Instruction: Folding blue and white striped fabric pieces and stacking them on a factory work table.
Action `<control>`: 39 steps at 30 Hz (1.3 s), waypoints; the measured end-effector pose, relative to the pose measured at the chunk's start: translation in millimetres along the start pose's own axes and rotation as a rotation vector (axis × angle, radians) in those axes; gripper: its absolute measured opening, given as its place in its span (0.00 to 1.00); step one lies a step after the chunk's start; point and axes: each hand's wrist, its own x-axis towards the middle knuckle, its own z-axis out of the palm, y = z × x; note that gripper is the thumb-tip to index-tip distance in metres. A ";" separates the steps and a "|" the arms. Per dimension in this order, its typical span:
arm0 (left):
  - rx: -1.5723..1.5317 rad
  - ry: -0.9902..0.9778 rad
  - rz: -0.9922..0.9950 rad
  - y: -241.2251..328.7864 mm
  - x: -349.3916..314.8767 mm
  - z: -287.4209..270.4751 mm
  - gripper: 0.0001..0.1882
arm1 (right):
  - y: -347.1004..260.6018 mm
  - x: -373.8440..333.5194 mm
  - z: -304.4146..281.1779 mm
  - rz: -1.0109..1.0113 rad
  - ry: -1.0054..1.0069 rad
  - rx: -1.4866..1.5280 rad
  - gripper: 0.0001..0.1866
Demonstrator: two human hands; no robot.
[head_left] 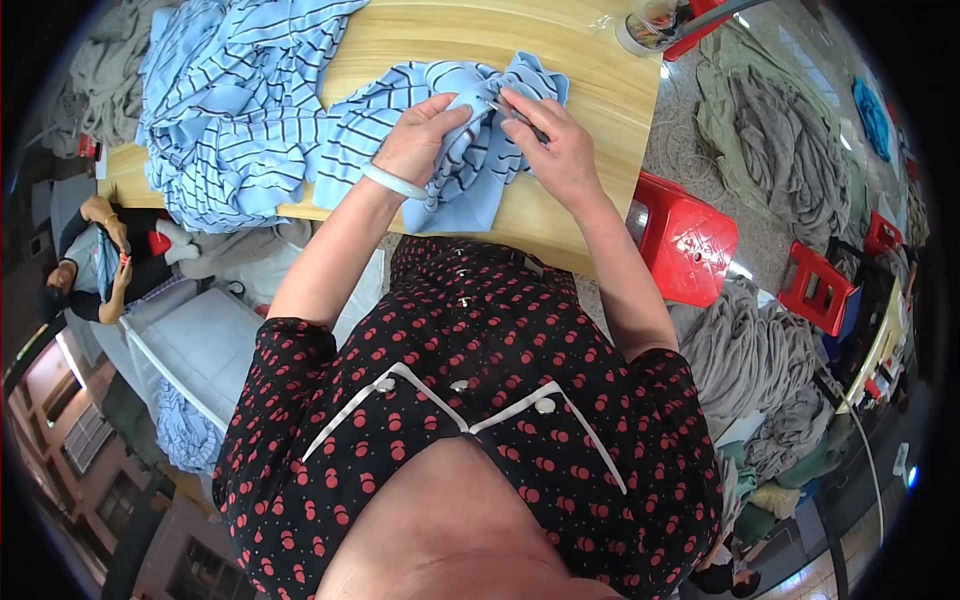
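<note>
A light-blue garment with dark and white stripes (385,105) lies bunched near the front edge of the wooden table (590,75). My left hand (422,138), with a pale bangle at its wrist, pinches a gathered fold of it between thumb and fingers. Just to the right, my right hand (560,155) closes round a small slim tool with a dark handle (538,133). Its thin metal tip meets the cloth beside the left fingertips. The tool's exact kind is too small to make out, and part of it is hidden by the fingers.
More striped blue garments (235,110) are heaped on the table's left. A clear cup (650,25) stands at the far right corner. Beside the table are a red stool (690,240) and grey cloth piles (790,150). Another person (95,250) sits at left, holding blue cloth.
</note>
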 end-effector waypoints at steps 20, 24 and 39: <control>0.025 -0.120 -0.103 11.3 12.7 -12.1 0.08 | 7.1 14.3 5.1 0.038 0.015 -0.032 0.14; 0.063 -0.133 -0.089 9.1 16.2 -16.0 0.07 | 1.9 13.2 9.7 0.028 -0.030 -0.033 0.15; 0.611 -0.189 -0.043 11.0 7.9 -38.6 0.15 | 18.1 35.3 18.2 0.385 0.078 0.577 0.20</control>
